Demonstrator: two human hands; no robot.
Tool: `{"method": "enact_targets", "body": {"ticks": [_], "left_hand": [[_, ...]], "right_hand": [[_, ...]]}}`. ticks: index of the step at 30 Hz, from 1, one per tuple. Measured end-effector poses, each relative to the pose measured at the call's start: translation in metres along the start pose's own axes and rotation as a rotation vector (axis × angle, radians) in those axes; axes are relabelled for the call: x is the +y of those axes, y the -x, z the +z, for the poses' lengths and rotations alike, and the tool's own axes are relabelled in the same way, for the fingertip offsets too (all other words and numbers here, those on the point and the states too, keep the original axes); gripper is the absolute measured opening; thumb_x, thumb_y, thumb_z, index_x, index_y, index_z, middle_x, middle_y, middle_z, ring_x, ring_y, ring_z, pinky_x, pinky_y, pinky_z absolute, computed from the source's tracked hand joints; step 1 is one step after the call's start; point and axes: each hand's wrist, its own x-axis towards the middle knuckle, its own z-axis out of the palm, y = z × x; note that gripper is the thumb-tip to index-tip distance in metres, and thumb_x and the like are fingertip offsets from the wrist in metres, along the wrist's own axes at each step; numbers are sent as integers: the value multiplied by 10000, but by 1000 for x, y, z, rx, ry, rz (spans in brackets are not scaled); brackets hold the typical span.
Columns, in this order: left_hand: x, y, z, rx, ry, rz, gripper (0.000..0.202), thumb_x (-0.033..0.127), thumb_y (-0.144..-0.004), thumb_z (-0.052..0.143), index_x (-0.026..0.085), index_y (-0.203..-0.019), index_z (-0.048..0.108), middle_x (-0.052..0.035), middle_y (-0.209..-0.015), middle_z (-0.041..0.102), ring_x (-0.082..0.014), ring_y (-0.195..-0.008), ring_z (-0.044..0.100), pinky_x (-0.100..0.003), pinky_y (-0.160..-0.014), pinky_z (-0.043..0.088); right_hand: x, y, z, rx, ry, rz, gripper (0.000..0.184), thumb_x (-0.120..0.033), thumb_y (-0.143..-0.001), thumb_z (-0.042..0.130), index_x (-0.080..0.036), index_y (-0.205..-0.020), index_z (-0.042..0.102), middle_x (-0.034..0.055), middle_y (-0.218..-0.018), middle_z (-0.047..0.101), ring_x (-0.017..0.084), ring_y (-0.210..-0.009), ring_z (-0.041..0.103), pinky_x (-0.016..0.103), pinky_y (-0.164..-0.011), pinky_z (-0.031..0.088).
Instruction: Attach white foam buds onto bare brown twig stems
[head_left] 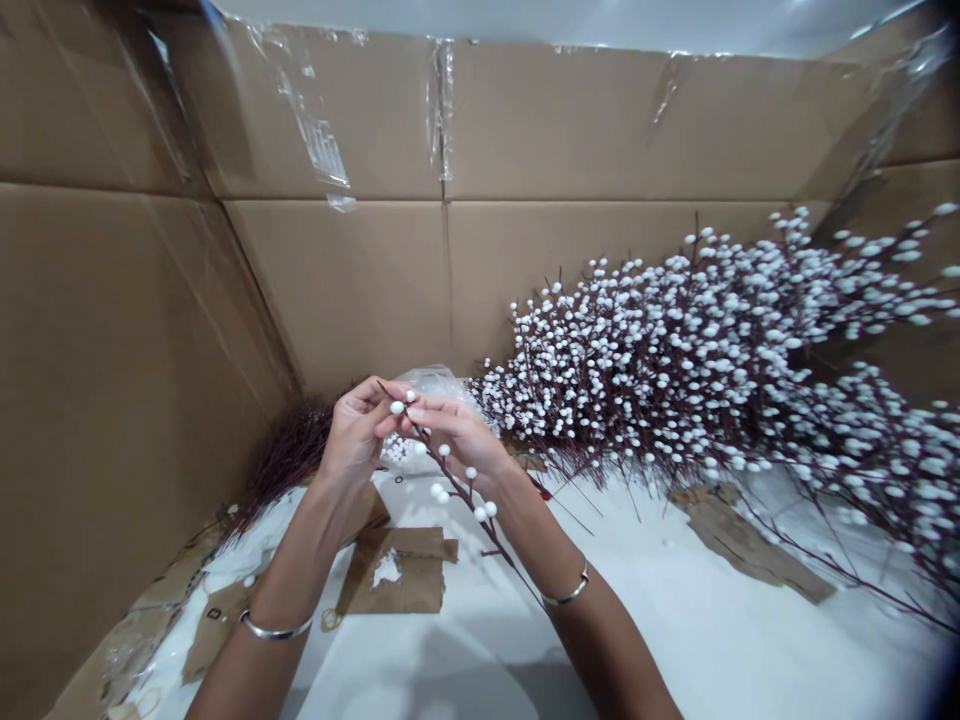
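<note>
A thin dark stem with white berries runs diagonally down and right from between my hands. My left hand pinches its upper part, and my right hand grips it just below, fingertips close to the left hand's. Behind them lies a large heap of similar white-berried branches, stretching to the right edge. A clear plastic bag shows behind my hands, with loose white berries under them. Dark bare twigs lie to the left.
Cardboard walls with taped seams surround the scene on the left and back. Torn brown cardboard scraps lie on a white surface. A small rubber band rests near my left forearm. Each wrist wears a metal bangle.
</note>
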Motion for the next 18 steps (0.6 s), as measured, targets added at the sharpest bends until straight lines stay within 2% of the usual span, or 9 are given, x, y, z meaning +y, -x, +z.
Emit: {"method": "enact_targets", "body": {"ticks": [9, 12, 15, 18], "left_hand": [[4, 2, 1, -10, 23, -13, 256, 308, -568, 889, 165, -610, 681, 0, -724, 684, -76, -611, 604, -138, -527, 475], [9, 5, 3, -20, 7, -23, 258, 323, -575, 888, 170, -622, 686, 4, -728, 678, -71, -593, 589, -138, -521, 471], [13, 8, 5, -50, -30, -70, 214, 360, -681, 828, 181, -724, 719, -3, -776, 686, -70, -627, 596, -136, -560, 479], [15, 6, 2, -53, -95, -114, 241, 407, -806, 716, 177, -876, 738, -39, -907, 707, -101, -777, 638, -158, -691, 514]], "right_hand": [[0, 2, 2, 10, 10, 30, 209, -333, -674, 796, -176, -768, 696, 3, -750, 675, 118, -675, 576, 260, -656, 448], [-2, 5, 6, 2, 84, -18, 216, -363, -691, 785, -179, -746, 686, 8, -777, 681, 123, -695, 574, 264, -671, 448], [-9, 8, 6, 13, 187, -65, 205, -377, -727, 753, -191, -721, 667, 3, -775, 679, 141, -746, 592, 290, -750, 464], [-25, 16, -3, 77, 327, -135, 161, -362, -776, 702, -207, -748, 667, 12, -814, 707, 167, -843, 627, 333, -848, 467]]}}
